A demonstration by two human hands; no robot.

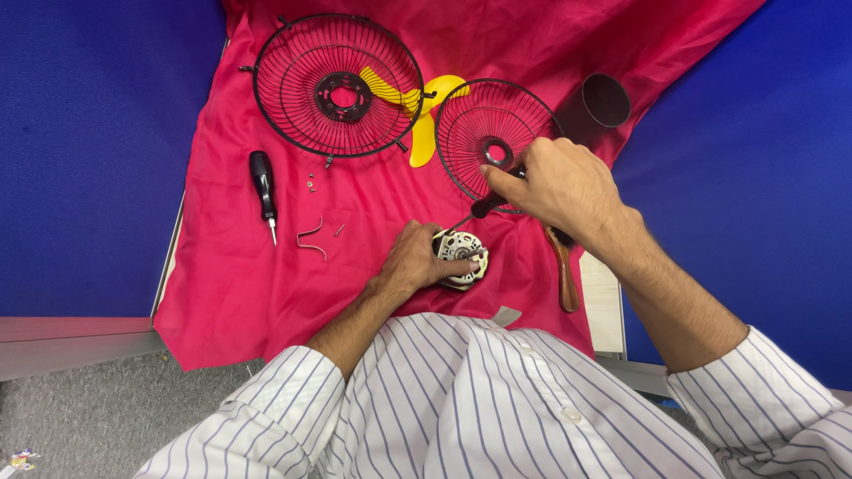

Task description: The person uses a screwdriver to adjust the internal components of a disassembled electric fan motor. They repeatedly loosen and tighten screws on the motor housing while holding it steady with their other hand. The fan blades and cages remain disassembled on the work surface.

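The left hand (415, 259) lies on the red cloth (231, 293) that covers the counter, its fingers curled around a small white fan motor (461, 257), pinning it in place close to the person's body. The right hand (557, 184) is closed around the dark handle of a screwdriver (486, 206), whose thin shaft slants down and to the left, with its tip at the top of the motor.

Just behind the right hand a small black wire grille (497, 133) lies flat on the cloth, partly hidden by the knuckles. A larger black grille (337, 86) lies further left, near the far edge of the cloth. A yellow fan blade (426, 124) shows between the two grilles, partly under them. A black tube (605, 99) rests at the far right of the cloth.

A second screwdriver (264, 191) with a black handle lies well to the left of the motor, tip pointing towards the person. A few small screws (311, 184) and a bent metal clip (312, 239) lie just beside it. A brown wooden handle (564, 270) lies under the right forearm, near the right edge of the cloth. Blue panels (89, 151) flank the cloth on both sides.
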